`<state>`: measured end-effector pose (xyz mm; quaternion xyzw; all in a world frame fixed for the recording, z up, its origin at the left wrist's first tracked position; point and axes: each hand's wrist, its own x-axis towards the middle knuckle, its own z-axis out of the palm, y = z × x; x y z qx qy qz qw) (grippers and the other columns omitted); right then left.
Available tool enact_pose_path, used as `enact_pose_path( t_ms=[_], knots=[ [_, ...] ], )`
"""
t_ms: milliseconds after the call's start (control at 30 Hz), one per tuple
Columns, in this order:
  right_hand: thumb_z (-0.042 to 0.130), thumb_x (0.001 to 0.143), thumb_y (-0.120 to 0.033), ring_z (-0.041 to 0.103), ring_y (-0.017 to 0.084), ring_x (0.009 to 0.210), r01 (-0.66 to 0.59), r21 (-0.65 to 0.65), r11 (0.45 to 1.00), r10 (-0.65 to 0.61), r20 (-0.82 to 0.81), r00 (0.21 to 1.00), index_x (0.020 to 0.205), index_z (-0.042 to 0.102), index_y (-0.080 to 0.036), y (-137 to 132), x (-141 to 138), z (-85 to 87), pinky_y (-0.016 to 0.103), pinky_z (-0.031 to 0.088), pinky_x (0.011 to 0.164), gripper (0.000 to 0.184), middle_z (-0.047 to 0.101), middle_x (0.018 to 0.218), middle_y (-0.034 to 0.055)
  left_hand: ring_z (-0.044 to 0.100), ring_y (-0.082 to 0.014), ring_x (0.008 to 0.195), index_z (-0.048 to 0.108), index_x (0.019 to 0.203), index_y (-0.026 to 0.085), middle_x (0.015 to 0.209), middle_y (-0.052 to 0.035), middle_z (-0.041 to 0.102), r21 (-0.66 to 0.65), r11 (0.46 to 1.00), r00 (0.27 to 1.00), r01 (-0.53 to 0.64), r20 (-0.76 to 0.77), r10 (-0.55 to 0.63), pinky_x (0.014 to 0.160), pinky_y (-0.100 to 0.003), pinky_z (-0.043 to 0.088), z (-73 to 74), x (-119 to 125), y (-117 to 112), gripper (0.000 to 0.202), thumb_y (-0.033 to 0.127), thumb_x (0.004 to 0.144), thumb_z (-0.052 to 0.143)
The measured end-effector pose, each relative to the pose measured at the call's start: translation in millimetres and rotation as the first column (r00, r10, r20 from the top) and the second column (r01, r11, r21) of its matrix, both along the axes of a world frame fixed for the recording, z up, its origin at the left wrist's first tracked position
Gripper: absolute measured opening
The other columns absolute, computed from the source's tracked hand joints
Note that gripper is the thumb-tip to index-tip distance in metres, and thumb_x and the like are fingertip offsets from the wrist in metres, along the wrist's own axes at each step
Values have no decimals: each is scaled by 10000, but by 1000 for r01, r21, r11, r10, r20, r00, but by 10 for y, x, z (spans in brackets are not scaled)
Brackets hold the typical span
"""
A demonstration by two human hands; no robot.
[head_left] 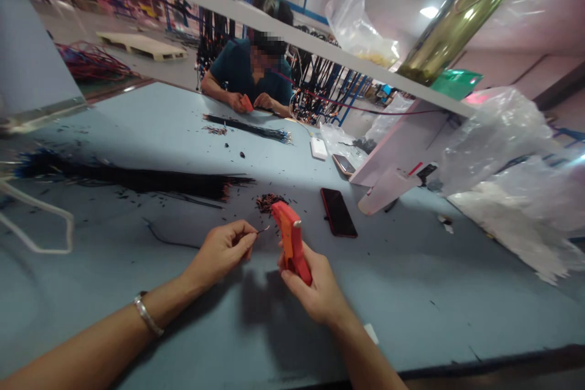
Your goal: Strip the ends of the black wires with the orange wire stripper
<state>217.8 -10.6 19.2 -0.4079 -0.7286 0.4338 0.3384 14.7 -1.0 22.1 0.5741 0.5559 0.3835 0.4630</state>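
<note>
My left hand (223, 251) pinches a thin black wire (262, 230) whose end points right, toward an orange wire stripper (289, 241). My right hand (316, 290) grips the stripper by its handles, its head tilted up and to the left, just right of the wire tip. Both hands hover over the blue-grey table (411, 292). A small heap of stripped wire bits (269, 201) lies just beyond the stripper. A long bundle of black wires (137, 178) stretches across the table to the left.
A dark phone (338, 212) lies right of the heap, and another phone (343, 164) and a white box (319, 147) farther back. Across the table a person (249, 76) works on a second wire bundle (249, 128). Clear plastic bags (507, 164) pile up at right.
</note>
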Motion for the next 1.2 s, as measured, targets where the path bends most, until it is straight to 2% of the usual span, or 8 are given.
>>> enact_pose_path(
  t_ms=[67, 133, 233, 400, 567, 667, 833, 1200],
  knots=[
    [523, 730, -192, 581, 212, 815, 31, 254, 967, -74, 162, 984, 1117, 554, -161, -9, -10, -25, 342, 472, 745, 390, 633, 952, 81, 364, -70, 401, 544, 720, 168, 513, 53, 523, -22, 1000, 997, 13, 71, -12, 413, -189, 281, 1, 10, -7, 232, 391, 783, 525],
    [531, 693, -190, 577, 257, 900, 13, 407, 913, -136, 275, 952, 1171, 536, -140, -7, -26, -80, 392, 472, 798, 481, 625, 1036, 127, 370, -72, 439, 564, 733, 162, 545, 51, 523, -28, 999, 987, 27, 161, -22, 431, -187, 282, -8, 16, -11, 191, 353, 744, 568],
    [533, 660, -176, 571, 284, 933, -17, 491, 871, -195, 377, 905, 1185, 531, -117, 7, -57, -159, 429, 473, 827, 529, 622, 1059, 152, 402, -78, 511, 589, 747, 158, 615, 44, 545, -13, 999, 957, 39, 288, -34, 475, -184, 307, -27, 27, -16, 146, 295, 703, 613],
    [533, 693, -172, 571, 284, 918, -17, 604, 796, -262, 370, 891, 1170, 537, -111, 23, -84, -180, 428, 479, 811, 481, 624, 1029, 150, 420, -84, 551, 561, 706, 159, 619, 48, 529, -11, 997, 924, 75, 378, -65, 535, -195, 346, -25, 50, -27, 117, 253, 683, 626],
    [531, 717, -177, 573, 282, 928, -17, 639, 769, -267, 345, 900, 1172, 530, -117, 29, -82, -175, 427, 476, 815, 459, 625, 1039, 146, 335, -67, 485, 559, 668, 147, 536, 65, 446, -6, 993, 949, 120, 295, -112, 472, -195, 272, -47, 34, -25, 123, 260, 691, 601],
    [536, 706, -174, 570, 280, 930, -16, 630, 777, -259, 342, 903, 1172, 530, -118, 33, -78, -175, 423, 472, 819, 469, 624, 1039, 145, 332, -67, 459, 569, 653, 144, 513, 63, 449, 2, 989, 962, 147, 231, -144, 450, -198, 258, -74, 20, -25, 115, 249, 701, 567],
    [534, 693, -193, 561, 278, 900, -33, 583, 812, -242, 387, 890, 1156, 531, -114, 32, -71, -160, 414, 468, 800, 469, 622, 1016, 146, 342, -67, 440, 565, 624, 156, 528, 52, 491, -8, 981, 955, 194, 229, -187, 440, -202, 266, -76, 23, -33, 113, 241, 694, 539],
    [478, 733, -196, 576, 222, 698, -59, 601, 797, -294, 471, 832, 944, 569, -148, 54, -87, -220, 309, 424, 629, 234, 637, 796, 98, 331, -64, 421, 585, 624, 155, 516, 46, 504, -76, 982, 969, 176, 189, -159, 430, -200, 248, -50, 41, -35, 213, 353, 703, 582]
  ],
)
